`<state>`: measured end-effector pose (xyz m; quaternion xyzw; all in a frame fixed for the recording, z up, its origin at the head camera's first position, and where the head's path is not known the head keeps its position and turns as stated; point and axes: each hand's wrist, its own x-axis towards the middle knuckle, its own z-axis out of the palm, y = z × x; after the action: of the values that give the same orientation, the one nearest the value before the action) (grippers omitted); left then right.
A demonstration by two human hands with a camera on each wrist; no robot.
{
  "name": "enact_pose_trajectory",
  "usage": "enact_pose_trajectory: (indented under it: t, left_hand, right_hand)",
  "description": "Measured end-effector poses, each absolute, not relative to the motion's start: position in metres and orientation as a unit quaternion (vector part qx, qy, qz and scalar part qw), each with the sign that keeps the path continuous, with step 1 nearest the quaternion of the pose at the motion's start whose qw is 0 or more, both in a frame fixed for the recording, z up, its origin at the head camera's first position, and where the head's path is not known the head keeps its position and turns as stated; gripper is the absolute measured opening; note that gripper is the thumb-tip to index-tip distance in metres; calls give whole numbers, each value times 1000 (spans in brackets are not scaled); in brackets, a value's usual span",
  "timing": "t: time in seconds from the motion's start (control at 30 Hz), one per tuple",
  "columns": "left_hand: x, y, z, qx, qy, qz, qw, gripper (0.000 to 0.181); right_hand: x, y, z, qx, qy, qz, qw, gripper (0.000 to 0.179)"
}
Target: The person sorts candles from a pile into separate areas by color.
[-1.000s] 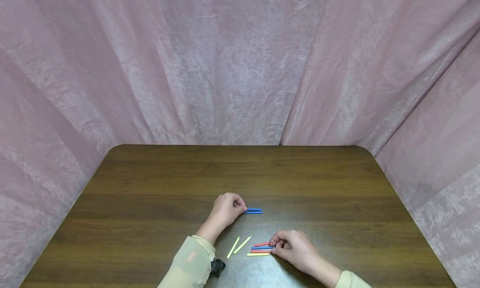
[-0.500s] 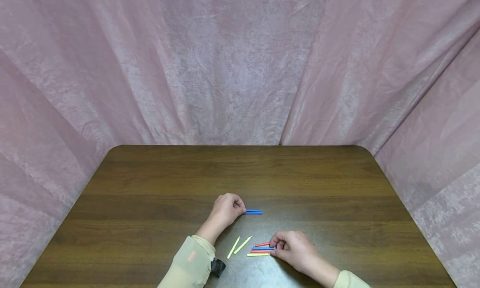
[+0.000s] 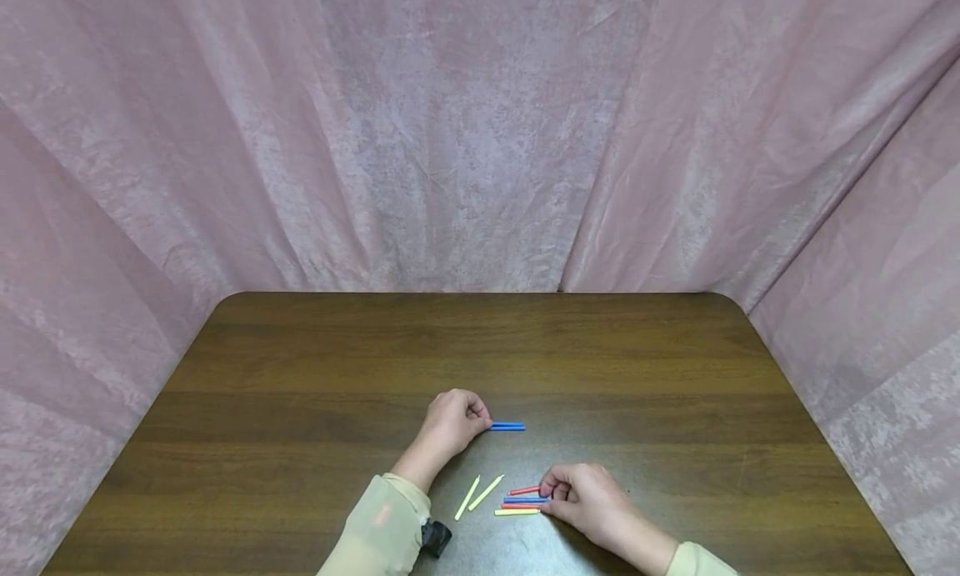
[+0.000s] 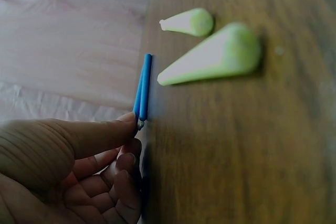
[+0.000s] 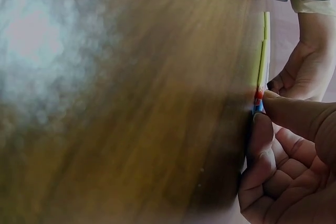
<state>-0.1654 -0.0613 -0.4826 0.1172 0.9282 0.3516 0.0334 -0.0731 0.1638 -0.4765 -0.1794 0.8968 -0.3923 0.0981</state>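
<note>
In the head view, my left hand pinches the left ends of two blue candles lying close together on the table. The left wrist view shows the thumb over one blue candle, with a wick at the other's end. My right hand has thumb and forefinger at the right ends of a row: a red candle, a blue candle and a second red candle. Just in front lies a yellow candle. Fingertips hide the row's right ends.
Two yellow candles lie slanted on the brown table, between the left forearm and the row. A black wrist device sits at the left sleeve. A pink curtain hangs behind the table.
The two blue candles at my left hand lie slightly closer together than a second ago. Both hands stay almost where they were.
</note>
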Motion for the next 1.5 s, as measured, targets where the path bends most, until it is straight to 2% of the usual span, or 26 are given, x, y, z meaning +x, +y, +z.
enact_pose_trajectory:
  t: [0.73, 1.5]
  left_hand:
    - [-166, -59, -483, 118, 932, 342, 30, 17]
    - [-165, -59, -481, 117, 932, 340, 38, 16]
  right_hand:
    - [-74, 160, -476, -181, 914, -357, 71, 22]
    - [-74, 160, -475, -176, 914, -355, 85, 22]
